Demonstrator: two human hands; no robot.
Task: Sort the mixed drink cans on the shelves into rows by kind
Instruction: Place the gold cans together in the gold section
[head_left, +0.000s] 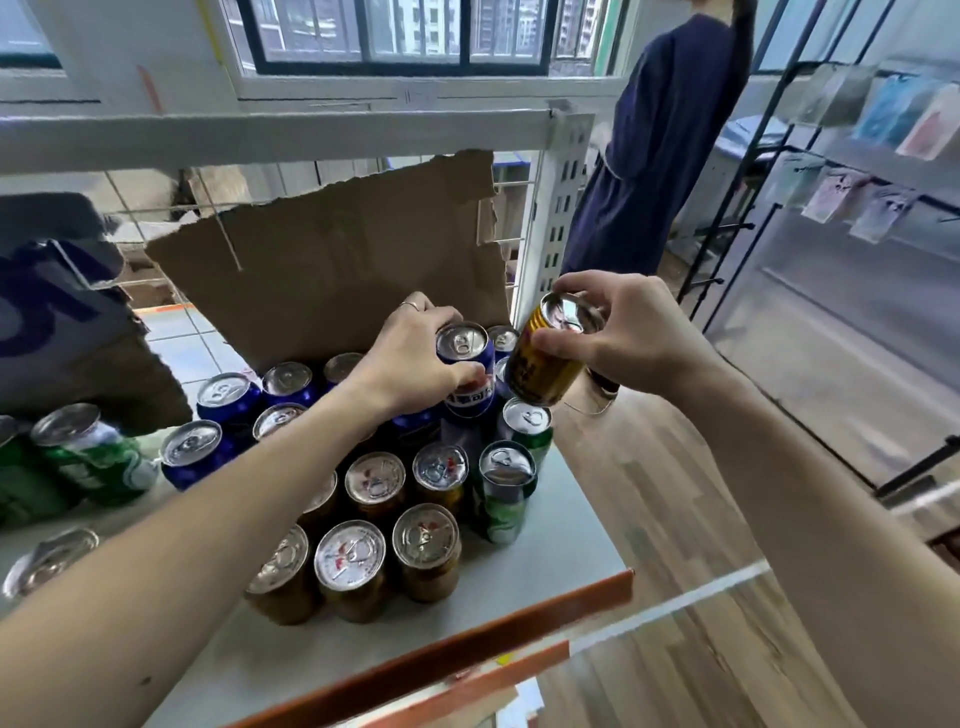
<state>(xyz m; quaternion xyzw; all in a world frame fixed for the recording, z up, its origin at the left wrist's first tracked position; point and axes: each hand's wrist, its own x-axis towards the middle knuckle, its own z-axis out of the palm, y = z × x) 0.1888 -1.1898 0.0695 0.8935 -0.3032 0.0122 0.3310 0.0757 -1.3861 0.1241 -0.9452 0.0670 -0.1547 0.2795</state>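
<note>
Evidently rigid, smooth and slippery, both cans are best held around the wall: the left hand (415, 358) grips a blue can (467, 374) at the shelf (571, 530) back, and the right hand (623, 332) holds a tilted gold can (545, 364) above the shelf edge.

- Left hand (415, 358) reaching forward over the shelf, forearm stretched out, fingers curled round a blue can (467, 374), a ring on one finger.
- Right hand (623, 332) raised just beside it, thumb and fingers pinching a tilted gold can (545, 364).
</note>
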